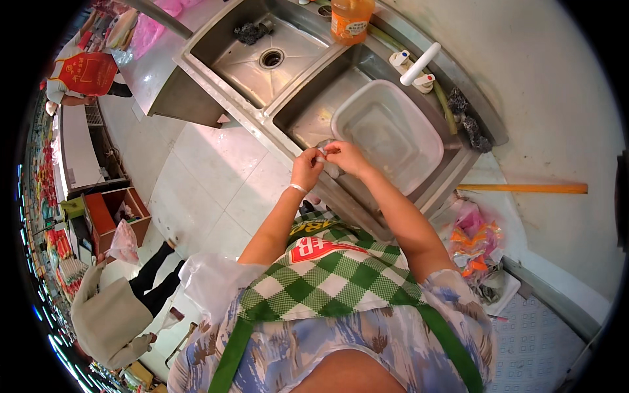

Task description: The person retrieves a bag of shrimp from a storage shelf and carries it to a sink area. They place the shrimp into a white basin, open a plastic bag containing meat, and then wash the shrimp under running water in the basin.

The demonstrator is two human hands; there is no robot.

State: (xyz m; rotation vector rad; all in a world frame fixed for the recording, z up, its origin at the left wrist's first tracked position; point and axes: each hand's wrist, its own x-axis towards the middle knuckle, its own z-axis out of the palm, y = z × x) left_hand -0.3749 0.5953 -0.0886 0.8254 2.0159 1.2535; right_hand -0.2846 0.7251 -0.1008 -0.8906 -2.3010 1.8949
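My left hand, with a white band at its wrist, is held over the front rim of the right sink basin. Close beside it, my right hand meets it at the fingertips. Pinched between both hands is a small, pale, partly see-through item; the fingers cover much of it, so I cannot tell what it is. Just beyond my right hand, a white plastic basin sits tilted in the sink and seems to hold shallow water.
Taps and a bottle of orange liquid stand along the sink. Steel scourers lie on its ledge; another scourer is in the left basin. Bagged rubbish lies at right. Two people stand at left.
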